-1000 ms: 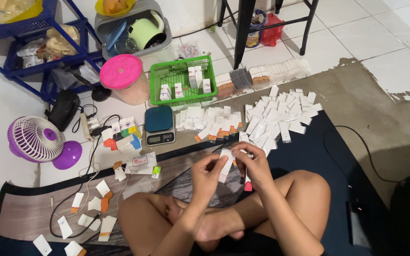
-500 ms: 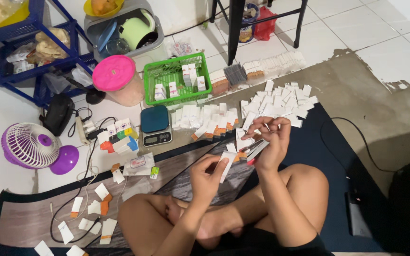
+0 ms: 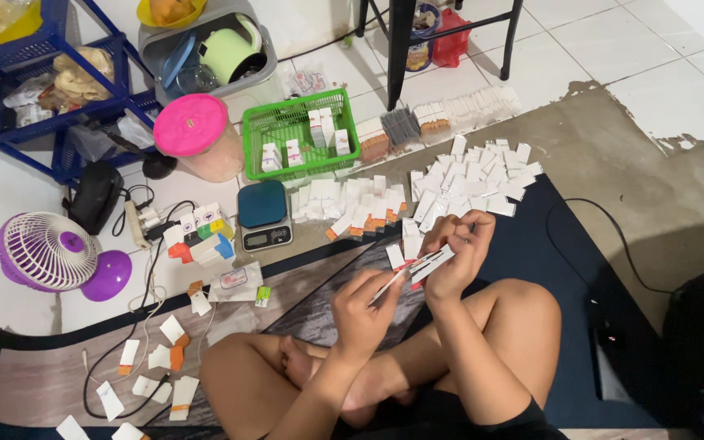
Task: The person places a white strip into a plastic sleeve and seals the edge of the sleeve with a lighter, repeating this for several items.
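Observation:
I sit cross-legged on a dark mat (image 3: pixel 531 244). My right hand (image 3: pixel 458 253) grips a small flat white carton with red edges (image 3: pixel 427 266). My left hand (image 3: pixel 360 305) pinches the lower left end of the same carton (image 3: pixel 390 287), so both hands hold it above my knees. Just beyond my hands lies a spread of several small white boxes (image 3: pixel 482 175) on the floor, and a row with orange ends (image 3: pixel 360 212) stretches left of it.
A green basket (image 3: pixel 264 130) with a few small boxes stands behind a blue digital scale (image 3: pixel 263 213). A pink-lidded jar (image 3: pixel 195 134), a purple fan (image 3: pixel 46 253), a power strip with cables (image 3: pixel 144 220) and loose flat cartons (image 3: pixel 156 358) lie at left. Chair legs (image 3: pixel 397 49) stand behind.
My hands rose from my lap and moved right toward the pile of white boxes. The camera view shifted slightly. Both hands kept hold of the carton.

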